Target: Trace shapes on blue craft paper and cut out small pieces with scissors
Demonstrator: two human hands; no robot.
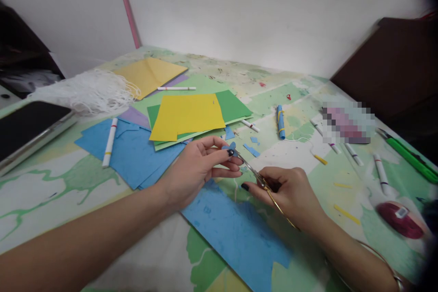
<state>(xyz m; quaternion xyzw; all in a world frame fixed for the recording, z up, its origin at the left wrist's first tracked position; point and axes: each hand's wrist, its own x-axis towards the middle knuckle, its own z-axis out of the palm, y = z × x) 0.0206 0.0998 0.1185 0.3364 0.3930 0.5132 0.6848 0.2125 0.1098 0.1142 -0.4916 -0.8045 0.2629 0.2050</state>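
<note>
Between the thumb and fingers of my left hand [201, 164] is a small blue paper piece [230, 147]. My right hand [290, 191] grips a pair of scissors [255, 171] with gold-coloured handles, and the blades reach up to the paper piece at my left fingertips. Part of the handles is hidden by my right fingers. Below both hands lies a large blue paper sheet [236, 232] with a notched end. Small blue paper scraps [251, 149] are scattered just beyond the scissors.
Yellow paper [191, 114] and green paper [232, 102] lie behind my hands. White string [92, 91] and a dark-screened device [30, 127] are at left. A rolled blue paper [281, 122], markers [381, 173], a green cutter [410, 155] and a red bundle [399, 220] sit at right.
</note>
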